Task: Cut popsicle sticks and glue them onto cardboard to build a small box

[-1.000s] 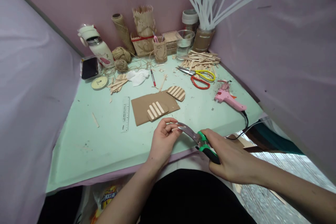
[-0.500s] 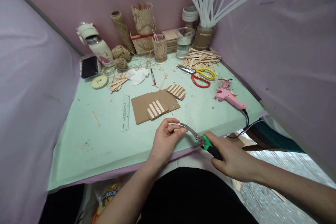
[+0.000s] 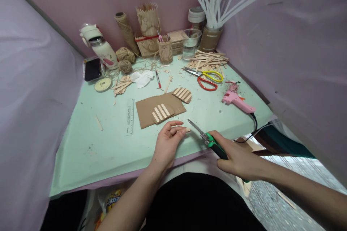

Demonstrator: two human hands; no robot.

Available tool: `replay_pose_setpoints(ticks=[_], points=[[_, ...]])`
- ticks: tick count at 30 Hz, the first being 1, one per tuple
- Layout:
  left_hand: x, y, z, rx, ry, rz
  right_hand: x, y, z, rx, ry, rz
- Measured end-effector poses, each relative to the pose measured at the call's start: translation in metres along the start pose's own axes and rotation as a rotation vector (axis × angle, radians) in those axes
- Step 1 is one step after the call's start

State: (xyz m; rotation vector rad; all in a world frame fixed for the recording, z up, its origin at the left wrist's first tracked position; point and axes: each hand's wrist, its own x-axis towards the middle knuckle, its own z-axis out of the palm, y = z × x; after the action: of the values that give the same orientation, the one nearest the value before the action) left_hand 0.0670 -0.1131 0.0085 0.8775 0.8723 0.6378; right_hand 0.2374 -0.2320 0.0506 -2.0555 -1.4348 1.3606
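Pinching a small pale wooden piece in my left hand, I grip the green-handled shears in my right; their blades have just swung away from my fingertips, so the piece sits clear of them, above the table's near edge, and no cut is under way. At the back, a clear cup holds water, a brown-wrapped jar white strips, and a small wooden cup a pink-handled tool.
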Motion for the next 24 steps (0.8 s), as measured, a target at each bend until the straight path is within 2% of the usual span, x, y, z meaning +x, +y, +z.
replay_pose_setpoints(ticks=[6,9,12,17,21,24], points=[[-0.001,0.007,0.001,-0.064,0.010,-0.111,0.001,0.005,-0.013,0.396,-0.148,-0.007],[0.000,0.008,0.001,-0.092,0.009,-0.136,0.002,0.007,-0.014,0.449,-0.197,0.004],[0.001,0.007,0.000,-0.072,0.001,-0.125,0.002,0.003,-0.012,0.254,-0.154,-0.040],[-0.002,0.003,-0.004,0.059,-0.044,0.038,-0.002,-0.003,-0.005,-0.164,-0.024,-0.099],[-0.006,0.003,-0.006,0.109,-0.078,0.072,-0.004,-0.002,-0.001,-0.284,0.043,-0.220],[-0.007,0.003,-0.007,0.127,-0.106,0.078,-0.005,-0.003,-0.002,-0.317,0.042,-0.233]])
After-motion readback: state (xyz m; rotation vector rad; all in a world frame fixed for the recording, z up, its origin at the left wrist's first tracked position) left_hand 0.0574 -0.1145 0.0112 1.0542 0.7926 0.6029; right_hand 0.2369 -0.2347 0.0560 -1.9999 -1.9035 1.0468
